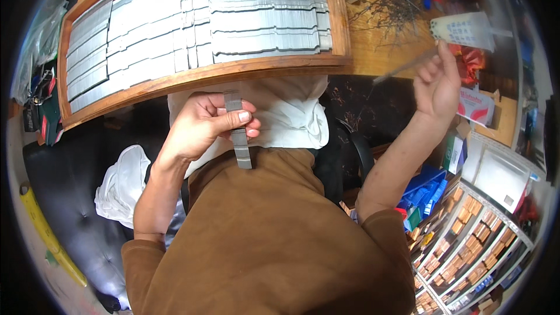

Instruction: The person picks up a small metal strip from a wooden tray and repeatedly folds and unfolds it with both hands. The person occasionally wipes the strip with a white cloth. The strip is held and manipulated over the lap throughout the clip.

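My left hand (201, 125) is closed on a narrow bundle of thin grey metal strips (241, 149), held upright over my lap with the thumb across its middle. Out to the right, my right hand (438, 84) is raised by the bench edge, its fingers closed on a long thin grey strip (402, 70) that points leftward. That strip is blurred, so its exact kind does not show. Just beyond those fingertips lies a translucent plastic drink cup (464, 30). A wooden-framed tray (204, 74) ahead holds rows of similar grey metal strips.
Loose thin dark bits (388, 11) litter the wooden bench (364, 61). White cloth (297, 116) covers my lap below the tray. At lower right stand blue bins (423, 192) and a rack (466, 245) of small copper-coloured pieces. A black padded seat (76, 198) is on the left.
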Demonstrator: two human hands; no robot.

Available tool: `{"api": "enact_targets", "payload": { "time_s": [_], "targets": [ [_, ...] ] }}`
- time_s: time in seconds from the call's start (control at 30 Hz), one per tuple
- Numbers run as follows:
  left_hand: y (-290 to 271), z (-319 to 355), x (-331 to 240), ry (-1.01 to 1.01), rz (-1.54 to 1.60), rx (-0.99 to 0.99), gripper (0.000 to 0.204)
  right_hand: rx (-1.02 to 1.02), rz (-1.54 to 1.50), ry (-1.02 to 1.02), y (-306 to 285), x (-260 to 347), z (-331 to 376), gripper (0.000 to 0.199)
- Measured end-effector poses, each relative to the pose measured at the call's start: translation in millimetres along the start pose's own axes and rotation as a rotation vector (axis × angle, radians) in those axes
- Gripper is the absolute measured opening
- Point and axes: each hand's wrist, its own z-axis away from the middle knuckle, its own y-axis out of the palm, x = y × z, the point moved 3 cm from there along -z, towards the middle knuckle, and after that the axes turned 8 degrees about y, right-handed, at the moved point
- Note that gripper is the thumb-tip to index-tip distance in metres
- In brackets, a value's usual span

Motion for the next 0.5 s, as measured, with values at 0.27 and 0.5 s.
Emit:
{"api": "enact_targets", "payload": {
  "time_s": [0.27, 0.5],
  "targets": [
    [4.5, 1.6, 3.8, -0.065, 0.084, 0.037, 0.028, 0.391, 0.392, 0.375, 49.6, -111.2, 96.0, 0.008],
    [0.8, 5.1, 8.1, 0.001, 0.066, 0.093, 0.019, 0.59, 0.315, 0.6, 80.2, -178.7, 116.4, 0.014]
  ]
}}
